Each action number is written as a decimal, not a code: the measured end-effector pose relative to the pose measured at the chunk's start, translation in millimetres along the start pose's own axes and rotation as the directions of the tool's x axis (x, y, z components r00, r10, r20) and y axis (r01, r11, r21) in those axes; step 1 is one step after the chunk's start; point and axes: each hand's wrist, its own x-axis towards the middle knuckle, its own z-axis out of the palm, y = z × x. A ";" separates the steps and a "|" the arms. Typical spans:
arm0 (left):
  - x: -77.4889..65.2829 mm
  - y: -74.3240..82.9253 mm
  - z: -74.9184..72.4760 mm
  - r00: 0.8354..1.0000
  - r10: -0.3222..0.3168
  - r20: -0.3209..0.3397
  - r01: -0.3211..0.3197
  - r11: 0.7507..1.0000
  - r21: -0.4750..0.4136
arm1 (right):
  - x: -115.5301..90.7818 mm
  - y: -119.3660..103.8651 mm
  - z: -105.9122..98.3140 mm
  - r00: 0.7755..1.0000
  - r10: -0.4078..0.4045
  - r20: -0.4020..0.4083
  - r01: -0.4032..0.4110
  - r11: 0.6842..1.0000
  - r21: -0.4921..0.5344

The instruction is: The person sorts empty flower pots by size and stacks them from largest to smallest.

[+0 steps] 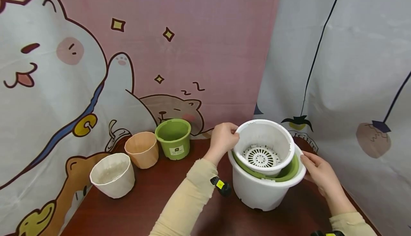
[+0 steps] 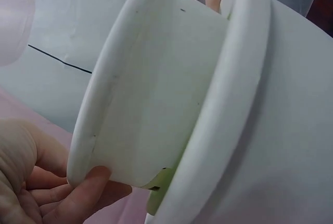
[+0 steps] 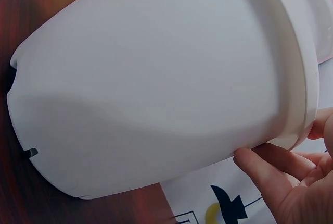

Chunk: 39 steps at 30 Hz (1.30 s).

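On the desk (image 1: 167, 200), a large white pot (image 1: 253, 193) stood at five o'clock, a green liner pot (image 1: 291, 172) nested inside it and a smaller slotted-base white pot (image 1: 264, 154) partly inside that. The left grip (image 1: 223, 139) pinched the smaller pot's rim at ten o'clock; the right grip (image 1: 321, 173) held the large pot's rim between two and three. A faceted white pot (image 1: 120, 184), peach pot (image 1: 146, 159) and labelled green pot (image 1: 165, 147) stood at eight o'clock.

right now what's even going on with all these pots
A person's left hand pinches the rim of a smaller white pot, held partly inside a green pot nested in a large white pot. The right hand grips that large pot's rim. To the left, an off-white pot, a peach pot and a labelled green pot stand on the table.
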 end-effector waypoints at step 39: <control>-1.4 4.7 25.0 0.999 -0.040 0.030 0.039 0.999 0.035 | -1.3 -1.1 0.9 0.999 0.040 -0.001 -0.040 0.999 -0.006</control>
